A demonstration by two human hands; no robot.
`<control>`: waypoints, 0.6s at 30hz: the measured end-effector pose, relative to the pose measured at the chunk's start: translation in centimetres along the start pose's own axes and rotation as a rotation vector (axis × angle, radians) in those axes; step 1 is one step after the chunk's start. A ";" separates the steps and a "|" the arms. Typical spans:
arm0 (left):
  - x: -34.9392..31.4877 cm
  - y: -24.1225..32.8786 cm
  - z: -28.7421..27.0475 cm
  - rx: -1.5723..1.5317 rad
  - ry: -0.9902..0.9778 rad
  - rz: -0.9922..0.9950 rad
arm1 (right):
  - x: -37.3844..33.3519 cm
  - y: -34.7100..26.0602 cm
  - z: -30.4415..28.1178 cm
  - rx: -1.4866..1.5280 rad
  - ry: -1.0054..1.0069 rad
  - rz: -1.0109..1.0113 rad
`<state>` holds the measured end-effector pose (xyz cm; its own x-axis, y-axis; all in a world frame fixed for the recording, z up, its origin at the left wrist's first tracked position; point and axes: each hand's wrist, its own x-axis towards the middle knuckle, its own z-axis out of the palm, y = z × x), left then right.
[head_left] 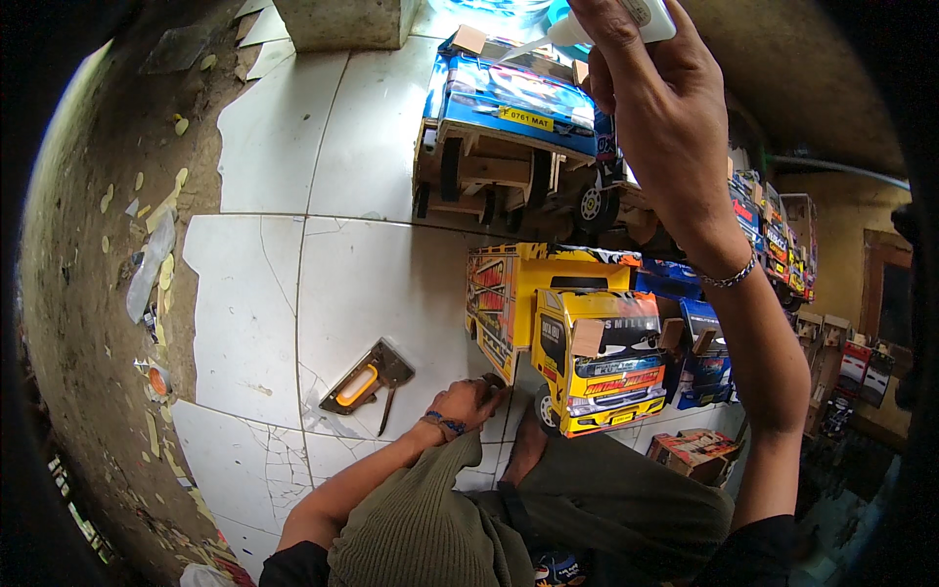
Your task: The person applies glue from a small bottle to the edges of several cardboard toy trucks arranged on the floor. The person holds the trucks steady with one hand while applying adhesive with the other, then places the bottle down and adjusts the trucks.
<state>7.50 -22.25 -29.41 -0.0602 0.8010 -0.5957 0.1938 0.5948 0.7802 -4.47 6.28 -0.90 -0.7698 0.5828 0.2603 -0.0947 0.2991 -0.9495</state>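
My right hand [657, 108] is closed around a small white glue bottle [653, 18]. Its thin nozzle slants down to the left, over the front of a blue toy truck [514, 93] with a yellow plate and black wheels; I cannot tell whether the tip touches it. A yellow toy truck [602, 367] with wooden bits at its windscreen stands below. Low beside its cargo bed, my left hand [465, 403] is on the tiles with fingers curled at something dark, mostly hidden. A staple gun [370, 377] with an orange-lined handle lies left of that hand, with a screwdriver [388, 409] beside it.
More blue toy trucks [704, 352] stand right of the yellow one, and several colourful trucks [782, 235] line the far right. A printed wooden piece [694, 452] lies near my knee. Broken tile edges meet dirt ground [117, 264] with scraps on the left. A pillar [342, 24] stands at the back.
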 end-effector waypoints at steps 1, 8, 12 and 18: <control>0.0 0.1 -0.1 0.005 -0.006 0.002 | 0.0 -0.1 -0.1 0.009 -0.003 -0.004; 0.0 0.3 -0.4 -0.020 -0.072 -0.040 | 0.4 0.4 0.1 0.048 -0.018 -0.056; 0.3 -0.5 0.1 -0.056 -0.109 -0.071 | 0.8 0.3 0.6 0.040 -0.026 -0.075; 0.4 -0.6 0.2 0.050 -0.039 0.030 | 0.5 -0.6 0.9 0.054 -0.039 -0.033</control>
<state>7.53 -22.34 -30.13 -0.0158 0.8147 -0.5796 0.2441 0.5653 0.7879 -5.32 5.71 -0.35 -0.7895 0.5434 0.2853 -0.1531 0.2757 -0.9490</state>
